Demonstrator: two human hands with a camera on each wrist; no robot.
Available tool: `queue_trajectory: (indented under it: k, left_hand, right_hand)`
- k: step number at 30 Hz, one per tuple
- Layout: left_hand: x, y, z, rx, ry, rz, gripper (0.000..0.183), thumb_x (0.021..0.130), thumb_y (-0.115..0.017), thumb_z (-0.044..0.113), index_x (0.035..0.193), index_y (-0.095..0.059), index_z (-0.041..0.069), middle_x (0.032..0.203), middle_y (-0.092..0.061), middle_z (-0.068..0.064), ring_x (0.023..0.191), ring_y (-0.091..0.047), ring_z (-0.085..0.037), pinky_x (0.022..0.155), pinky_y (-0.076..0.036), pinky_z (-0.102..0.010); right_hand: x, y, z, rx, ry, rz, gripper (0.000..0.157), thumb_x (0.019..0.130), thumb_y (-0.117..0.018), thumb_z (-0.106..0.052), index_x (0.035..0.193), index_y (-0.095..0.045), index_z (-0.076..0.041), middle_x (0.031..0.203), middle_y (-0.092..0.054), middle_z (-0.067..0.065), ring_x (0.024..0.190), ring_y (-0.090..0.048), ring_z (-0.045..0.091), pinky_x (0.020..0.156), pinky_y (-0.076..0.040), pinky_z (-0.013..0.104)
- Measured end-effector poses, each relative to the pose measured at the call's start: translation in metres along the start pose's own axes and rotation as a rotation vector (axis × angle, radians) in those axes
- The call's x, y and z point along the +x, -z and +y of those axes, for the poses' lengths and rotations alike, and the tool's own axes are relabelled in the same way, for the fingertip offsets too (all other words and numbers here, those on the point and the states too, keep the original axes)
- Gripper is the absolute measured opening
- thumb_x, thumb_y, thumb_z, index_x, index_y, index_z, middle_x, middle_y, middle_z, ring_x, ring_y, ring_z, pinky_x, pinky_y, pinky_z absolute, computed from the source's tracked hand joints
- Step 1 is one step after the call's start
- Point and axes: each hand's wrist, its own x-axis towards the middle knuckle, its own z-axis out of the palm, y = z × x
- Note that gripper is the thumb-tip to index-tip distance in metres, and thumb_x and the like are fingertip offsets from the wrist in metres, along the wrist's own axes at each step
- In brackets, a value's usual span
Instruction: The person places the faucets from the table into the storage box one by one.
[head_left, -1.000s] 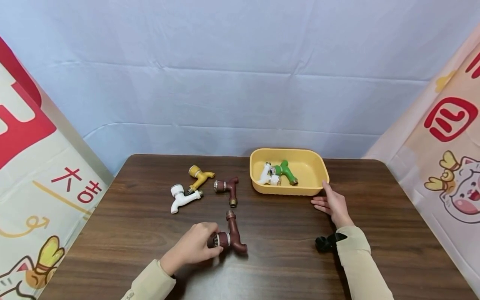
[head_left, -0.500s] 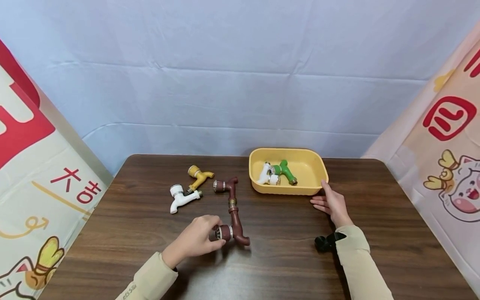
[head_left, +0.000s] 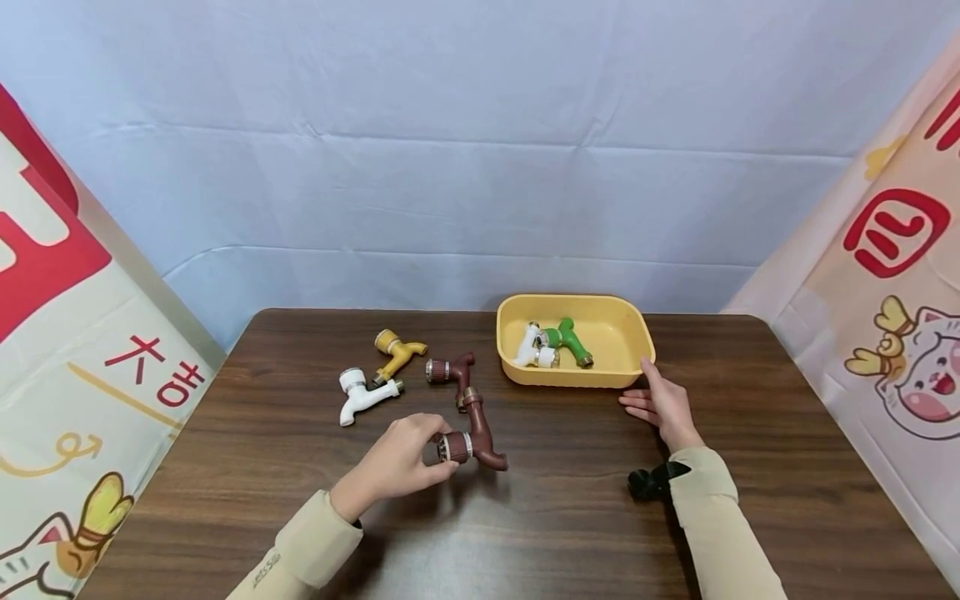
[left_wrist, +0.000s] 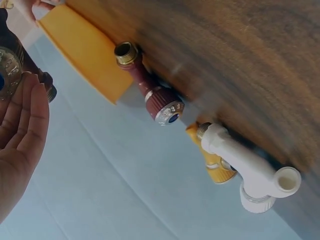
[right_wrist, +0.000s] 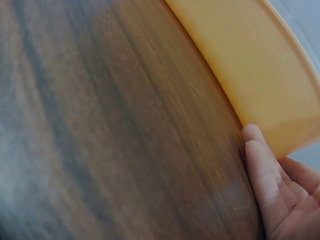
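My left hand (head_left: 401, 457) grips a dark red faucet (head_left: 482, 429) by its ribbed knob, raised a little off the table. In the left wrist view the fingers (left_wrist: 31, 112) curl at the knob's metal cap. Behind it lies a second dark red faucet (head_left: 461, 379), partly covered by the held one in the head view. My right hand (head_left: 670, 410) touches the near right corner of a yellow tray (head_left: 573, 379), thumb at the rim and fingers extended along the outside wall. A white faucet (head_left: 534, 352) and a green faucet (head_left: 573, 340) lie in the tray.
On the table's left, a yellow faucet (head_left: 401, 354) and another white faucet (head_left: 367, 398) lie close together. The brown wooden table (head_left: 555, 517) meets a pale cloth backdrop (head_left: 375, 200) at the back. Printed banners (head_left: 892, 333) flank both sides.
My left hand has lifted the dark red faucet and moved it away from me and slightly right, so it overlaps the second one in view. My right hand stays at the tray.
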Motion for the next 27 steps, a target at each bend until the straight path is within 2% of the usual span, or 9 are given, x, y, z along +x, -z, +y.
queue_trajectory:
  k: [9,17,27]
  left_hand:
    - [0.009,0.002,0.002,-0.02,0.002,0.054,0.023,0.071,-0.075,0.019,0.086,-0.06,0.01,0.077,-0.058,0.004,0.068,-0.05,-0.007,0.061,-0.043,-0.021]
    - [0.02,0.001,0.0,-0.032,0.016,0.085,0.026,0.071,-0.076,0.019,0.089,-0.061,0.007,0.081,-0.06,0.0,0.068,-0.052,-0.011,0.061,-0.044,-0.023]
    - [0.033,0.001,-0.001,-0.049,0.019,0.112,0.029,0.073,-0.076,0.019,0.094,-0.062,0.006,0.083,-0.059,-0.001,0.07,-0.051,-0.01,0.063,-0.044,-0.024]
  right_hand:
    - [0.0,0.0,0.001,0.002,0.005,-0.003,0.095,0.083,-0.049,-0.062,0.145,-0.017,0.001,0.072,-0.064,-0.001,0.068,-0.066,0.009,0.067,-0.053,0.024]
    - [0.0,0.001,0.0,0.003,0.005,0.005,0.095,0.082,-0.049,-0.062,0.145,-0.016,0.001,0.072,-0.064,-0.001,0.067,-0.066,0.009,0.066,-0.053,0.025]
    - [0.001,0.001,0.001,0.007,0.0,0.004,0.097,0.082,-0.05,-0.063,0.145,-0.015,0.001,0.072,-0.065,-0.002,0.067,-0.067,0.009,0.066,-0.053,0.025]
